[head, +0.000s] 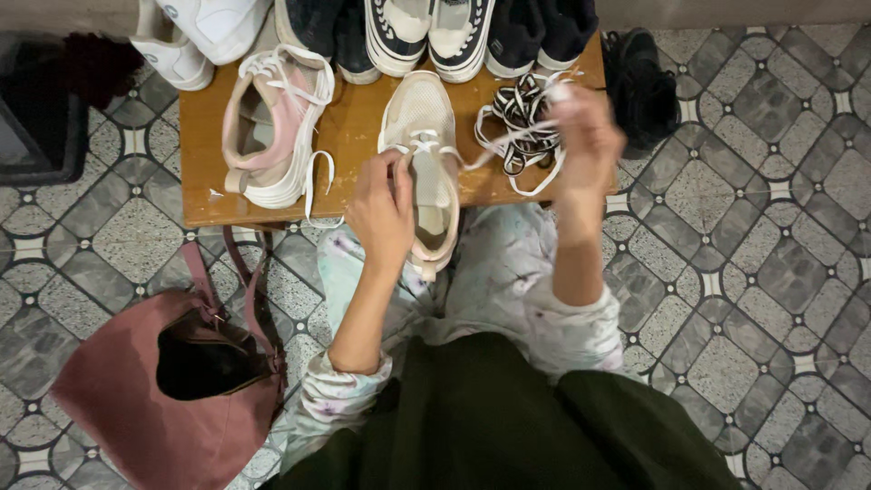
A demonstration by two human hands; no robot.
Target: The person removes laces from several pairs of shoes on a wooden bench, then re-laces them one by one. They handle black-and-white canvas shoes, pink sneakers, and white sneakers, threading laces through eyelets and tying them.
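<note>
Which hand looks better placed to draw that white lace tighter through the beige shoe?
Probably the right hand: it pinches the lace end, raised and pulled sideways. The left hand rests on the shoe at the eyelets, steadying it.

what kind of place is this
Probably a home entryway or shoe corner. A low wooden bench on patterned grey floor tiles holds a row of sneakers, and a pink fabric shoulder bag lies on the floor. The left hand steadies a beige mesh sneaker; the right hand pulls its white lace.
</note>
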